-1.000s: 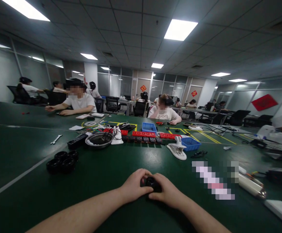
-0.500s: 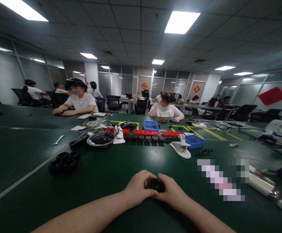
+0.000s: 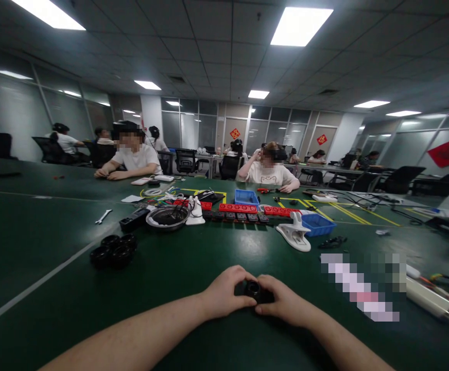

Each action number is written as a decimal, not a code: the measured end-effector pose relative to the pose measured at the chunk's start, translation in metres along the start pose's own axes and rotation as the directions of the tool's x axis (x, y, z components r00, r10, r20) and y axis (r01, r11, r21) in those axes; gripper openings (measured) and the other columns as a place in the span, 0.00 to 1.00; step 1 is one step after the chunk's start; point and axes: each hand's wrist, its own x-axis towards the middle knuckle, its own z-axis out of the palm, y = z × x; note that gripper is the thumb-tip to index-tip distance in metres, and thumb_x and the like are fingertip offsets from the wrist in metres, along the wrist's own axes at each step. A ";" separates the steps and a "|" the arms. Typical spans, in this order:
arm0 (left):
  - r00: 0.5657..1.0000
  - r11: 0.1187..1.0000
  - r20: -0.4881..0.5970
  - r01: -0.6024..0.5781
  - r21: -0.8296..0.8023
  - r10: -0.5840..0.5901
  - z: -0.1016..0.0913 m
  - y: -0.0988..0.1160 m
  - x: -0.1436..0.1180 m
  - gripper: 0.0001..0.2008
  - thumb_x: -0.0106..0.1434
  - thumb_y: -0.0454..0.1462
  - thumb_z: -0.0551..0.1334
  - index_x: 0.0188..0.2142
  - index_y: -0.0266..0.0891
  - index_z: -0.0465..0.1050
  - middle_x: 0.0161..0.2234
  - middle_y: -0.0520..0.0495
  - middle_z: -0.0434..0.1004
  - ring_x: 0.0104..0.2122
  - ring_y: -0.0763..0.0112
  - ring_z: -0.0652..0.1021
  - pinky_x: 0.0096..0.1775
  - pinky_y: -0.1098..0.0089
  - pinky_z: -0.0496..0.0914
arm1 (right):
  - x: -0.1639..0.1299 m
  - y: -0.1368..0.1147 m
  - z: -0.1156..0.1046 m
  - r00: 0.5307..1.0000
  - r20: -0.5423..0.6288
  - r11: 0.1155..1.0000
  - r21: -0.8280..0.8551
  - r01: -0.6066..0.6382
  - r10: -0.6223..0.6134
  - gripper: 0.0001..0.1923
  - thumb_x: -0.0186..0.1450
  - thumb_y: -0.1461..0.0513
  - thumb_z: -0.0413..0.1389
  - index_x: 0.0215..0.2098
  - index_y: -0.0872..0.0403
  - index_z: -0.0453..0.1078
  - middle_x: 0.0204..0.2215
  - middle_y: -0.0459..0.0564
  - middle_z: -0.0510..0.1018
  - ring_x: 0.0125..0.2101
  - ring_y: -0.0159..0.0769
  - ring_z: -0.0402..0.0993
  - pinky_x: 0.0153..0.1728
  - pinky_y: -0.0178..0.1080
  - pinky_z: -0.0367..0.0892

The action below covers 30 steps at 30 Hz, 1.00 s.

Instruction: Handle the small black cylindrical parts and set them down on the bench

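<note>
My left hand point(image 3: 224, 293) and my right hand point(image 3: 286, 304) meet low in the middle of the view, both gripping a small black round part point(image 3: 256, 290) just above the green table point(image 3: 193, 268). Fingers of both hands wrap its sides, so most of the part is hidden. A cluster of similar black round parts point(image 3: 113, 250) lies on the table to the left, well apart from my hands.
Further back lie a metal bowl point(image 3: 168, 216), red and black blocks point(image 3: 238, 208), two blue bins point(image 3: 317, 224), a white clamp-like tool point(image 3: 294, 236) and a wrench point(image 3: 103, 217). A silver cylinder point(image 3: 433, 299) rests at the right. Other people sit across the table.
The view has swung slightly, so my hands and the black part sit a little further right in the frame. My grip on the part is unchanged.
</note>
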 end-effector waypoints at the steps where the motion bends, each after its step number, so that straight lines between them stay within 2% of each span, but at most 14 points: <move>1: 1.000 1.000 0.008 -0.002 -0.006 0.002 -0.001 0.001 0.000 0.17 0.51 0.36 0.64 0.42 0.43 0.67 0.37 0.51 0.67 0.37 0.69 0.68 0.39 0.72 0.62 | 0.000 0.001 -0.002 1.000 0.021 1.000 0.031 0.000 0.000 0.13 0.52 0.60 0.57 0.35 0.56 0.68 0.32 0.47 0.69 0.34 0.36 0.63 0.34 0.36 0.58; 5: 0.998 0.999 0.042 0.041 0.015 -0.042 -0.002 0.002 0.000 0.18 0.50 0.36 0.64 0.42 0.45 0.68 0.34 0.52 0.66 0.32 0.71 0.69 0.35 0.74 0.63 | 0.001 0.004 -0.002 0.999 0.012 0.996 0.073 -0.045 0.044 0.11 0.51 0.61 0.58 0.33 0.56 0.68 0.29 0.45 0.69 0.32 0.35 0.63 0.32 0.35 0.58; 8: 0.997 0.998 0.031 0.067 0.011 -0.067 0.000 0.000 0.000 0.17 0.49 0.37 0.65 0.41 0.44 0.69 0.32 0.53 0.65 0.30 0.72 0.68 0.33 0.75 0.62 | 0.001 0.002 0.003 0.993 -0.042 0.994 0.015 -0.106 0.107 0.12 0.48 0.60 0.60 0.29 0.57 0.67 0.27 0.45 0.68 0.29 0.34 0.63 0.28 0.33 0.57; 12: 0.986 0.988 -0.052 0.155 -0.010 -0.156 0.008 -0.002 -0.001 0.17 0.46 0.38 0.66 0.37 0.40 0.68 0.31 0.53 0.65 0.28 0.72 0.67 0.30 0.75 0.62 | 0.003 -0.008 0.014 0.978 -0.151 0.965 -0.193 -0.175 0.147 0.13 0.50 0.55 0.57 0.25 0.56 0.64 0.24 0.46 0.69 0.25 0.34 0.63 0.24 0.33 0.54; 15: 0.974 0.979 -0.108 0.201 0.019 -0.198 0.011 -0.001 -0.001 0.17 0.46 0.39 0.66 0.36 0.39 0.67 0.31 0.53 0.65 0.28 0.72 0.67 0.30 0.74 0.62 | 0.003 -0.015 0.018 0.967 -0.224 0.906 -0.373 -0.199 0.120 0.15 0.52 0.51 0.54 0.25 0.55 0.65 0.24 0.49 0.70 0.27 0.37 0.65 0.27 0.36 0.54; 17: 0.979 0.982 -0.098 0.185 0.044 -0.180 0.009 -0.001 -0.001 0.16 0.46 0.39 0.66 0.36 0.40 0.68 0.31 0.53 0.66 0.28 0.71 0.68 0.31 0.74 0.62 | 0.003 -0.015 0.018 0.962 -0.254 0.885 -0.420 -0.200 0.097 0.17 0.51 0.49 0.55 0.27 0.55 0.65 0.26 0.50 0.71 0.29 0.40 0.65 0.31 0.38 0.55; 19: 0.990 0.990 -0.057 0.133 0.053 -0.130 0.006 0.000 -0.001 0.17 0.48 0.38 0.66 0.39 0.41 0.68 0.31 0.53 0.66 0.29 0.71 0.68 0.32 0.73 0.63 | 0.001 -0.012 0.014 0.971 -0.227 0.921 -0.360 -0.149 0.068 0.20 0.48 0.49 0.58 0.31 0.55 0.65 0.30 0.50 0.71 0.33 0.41 0.65 0.33 0.39 0.56; 22: 0.998 0.998 -0.006 0.061 0.025 -0.061 0.001 -0.001 0.000 0.21 0.50 0.37 0.64 0.45 0.45 0.65 0.33 0.52 0.68 0.29 0.72 0.69 0.33 0.73 0.63 | -0.001 -0.005 0.004 0.996 -0.090 0.993 -0.116 -0.015 0.005 0.24 0.49 0.54 0.59 0.42 0.54 0.63 0.37 0.51 0.69 0.37 0.41 0.64 0.37 0.39 0.58; 24: 0.999 0.999 0.011 0.036 0.012 -0.036 -0.002 -0.003 0.001 0.21 0.51 0.36 0.64 0.46 0.45 0.65 0.33 0.52 0.69 0.28 0.73 0.69 0.32 0.74 0.63 | -0.002 -0.002 -0.002 1.000 -0.011 1.000 0.028 0.006 -0.006 0.23 0.51 0.58 0.57 0.44 0.54 0.63 0.39 0.51 0.69 0.39 0.40 0.64 0.39 0.39 0.58; 27: 1.000 1.000 0.022 0.014 0.006 -0.014 -0.002 -0.005 0.001 0.18 0.52 0.37 0.63 0.44 0.44 0.68 0.32 0.52 0.69 0.28 0.73 0.69 0.31 0.75 0.62 | 0.000 0.002 -0.007 0.999 0.045 0.993 0.112 -0.023 0.018 0.15 0.53 0.61 0.56 0.39 0.56 0.67 0.34 0.48 0.70 0.36 0.39 0.64 0.37 0.38 0.59; 30: 1.000 1.000 0.017 0.022 -0.010 -0.022 -0.002 -0.005 0.001 0.17 0.51 0.37 0.63 0.43 0.43 0.68 0.33 0.52 0.69 0.28 0.73 0.68 0.30 0.75 0.62 | 0.002 0.006 -0.005 0.999 0.034 0.995 0.101 -0.020 0.017 0.09 0.53 0.62 0.56 0.32 0.57 0.68 0.29 0.46 0.68 0.32 0.36 0.64 0.33 0.36 0.59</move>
